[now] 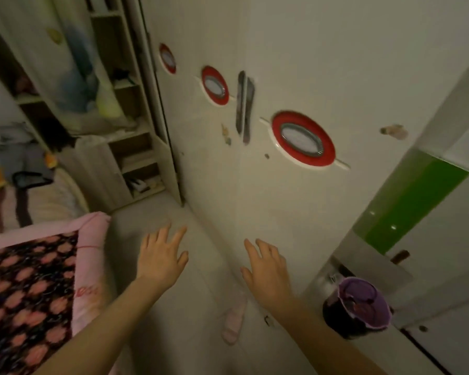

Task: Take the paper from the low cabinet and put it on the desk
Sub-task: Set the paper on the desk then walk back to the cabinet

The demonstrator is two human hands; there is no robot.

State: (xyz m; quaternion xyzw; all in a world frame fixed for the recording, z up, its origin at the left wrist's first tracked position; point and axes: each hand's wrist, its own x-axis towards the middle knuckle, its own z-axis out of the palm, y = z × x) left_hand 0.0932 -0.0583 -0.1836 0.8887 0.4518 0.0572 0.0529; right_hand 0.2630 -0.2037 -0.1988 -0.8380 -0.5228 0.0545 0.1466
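both hands, left hand [161, 257] and right hand [266, 269], spread empty before wardrobe [282, 63]

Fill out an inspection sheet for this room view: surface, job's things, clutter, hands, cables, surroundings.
Surface: pale floor, bare between the bed and the wardrobe; no desk seen.
Job's things: no paper and no low cabinet identifiable.
Clutter: pink sock on the floor by the wardrobe's base; purple-lidded container at lower right; clothes heaped at the far left.
Hands: left hand and right hand both open, fingers spread, empty, held out above the floor.
Cables: nothing seen.
Surroundings: white wardrobe with red oval windows and two dark handles, doors shut; open shelves to its left; bed with pink floral quilt at left; green panel at right.
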